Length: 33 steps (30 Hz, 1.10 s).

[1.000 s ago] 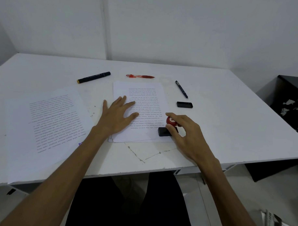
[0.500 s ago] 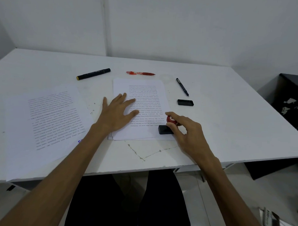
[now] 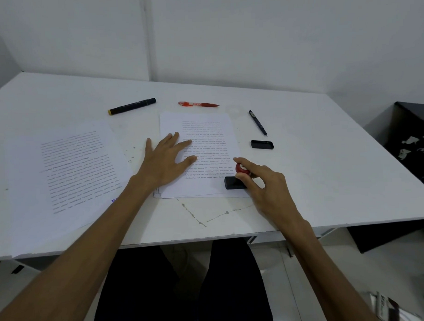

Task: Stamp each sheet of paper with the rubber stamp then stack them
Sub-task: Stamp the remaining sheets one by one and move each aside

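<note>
The left hand (image 3: 166,159) lies flat, fingers straight and spread, on the near left part of the top sheet (image 3: 201,146) of a small pile of printed paper on the white desk (image 3: 326,156). The right hand (image 3: 262,185) pinches the red knob of the rubber stamp (image 3: 237,180), whose black base sits on the sheet's near right corner. Left of the left hand lies a second printed sheet (image 3: 69,175), a blue mark at its near right corner. Beyond the hands lie a black marker (image 3: 131,106) and a red pen (image 3: 199,104); beyond the right hand, a thin black pen (image 3: 257,122) and a small black cap (image 3: 262,144).
</note>
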{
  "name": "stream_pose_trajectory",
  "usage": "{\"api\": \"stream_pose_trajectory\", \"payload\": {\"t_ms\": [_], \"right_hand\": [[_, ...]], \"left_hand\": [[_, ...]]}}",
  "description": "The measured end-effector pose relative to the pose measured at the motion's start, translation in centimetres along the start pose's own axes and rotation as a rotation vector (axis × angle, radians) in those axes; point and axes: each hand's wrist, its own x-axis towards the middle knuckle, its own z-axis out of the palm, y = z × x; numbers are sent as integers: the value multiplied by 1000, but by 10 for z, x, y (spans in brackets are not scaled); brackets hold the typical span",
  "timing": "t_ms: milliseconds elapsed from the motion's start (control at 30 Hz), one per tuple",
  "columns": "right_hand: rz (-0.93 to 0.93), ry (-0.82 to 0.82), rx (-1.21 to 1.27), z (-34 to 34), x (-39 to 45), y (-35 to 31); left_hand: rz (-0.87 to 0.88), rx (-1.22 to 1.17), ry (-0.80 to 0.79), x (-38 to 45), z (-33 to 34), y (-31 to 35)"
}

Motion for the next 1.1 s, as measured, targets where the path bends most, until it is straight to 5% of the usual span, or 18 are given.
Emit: {"api": "stream_pose_trajectory", "payload": {"t_ms": [367, 800, 1100], "right_hand": [[11, -77, 71, -11, 3, -5], [-7, 107, 167, -19, 21, -14], [20, 150, 256, -6, 64, -11]], "left_hand": [[-9, 3, -14, -2, -1, 1], [-2, -7, -8, -2, 0, -1], [-43, -312, 77, 5, -5, -6]]}}
